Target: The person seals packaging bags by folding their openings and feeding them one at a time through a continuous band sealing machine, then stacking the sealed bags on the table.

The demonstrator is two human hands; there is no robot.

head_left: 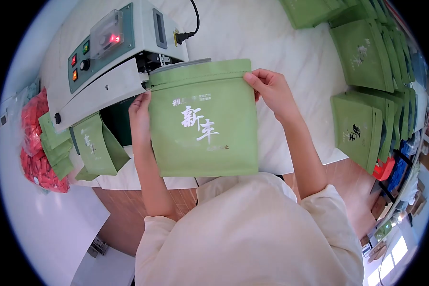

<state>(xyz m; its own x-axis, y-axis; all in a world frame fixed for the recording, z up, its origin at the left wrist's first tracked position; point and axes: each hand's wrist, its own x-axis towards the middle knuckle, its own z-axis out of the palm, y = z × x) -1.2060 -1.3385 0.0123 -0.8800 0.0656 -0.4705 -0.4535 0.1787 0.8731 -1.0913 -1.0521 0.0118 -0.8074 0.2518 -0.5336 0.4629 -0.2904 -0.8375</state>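
Note:
A green bag with white lettering (205,128) is held flat and upright between my two hands, its top edge beside the opening of a white sealing machine (148,35). My left hand (140,112) grips the bag's upper left side, close under the machine's front cover; part of the fingers is behind the bag. At the upper right corner, my right hand (269,90) pinches the bag between thumb and fingers. Another green bag (96,145) stands below the machine's left end.
Stacks of green bags (364,57) line the right side of the marble-patterned table (291,52). Red packets in clear plastic (35,143) lie at the far left, near more green pieces (56,148). A black power cord (197,19) plugs into the machine.

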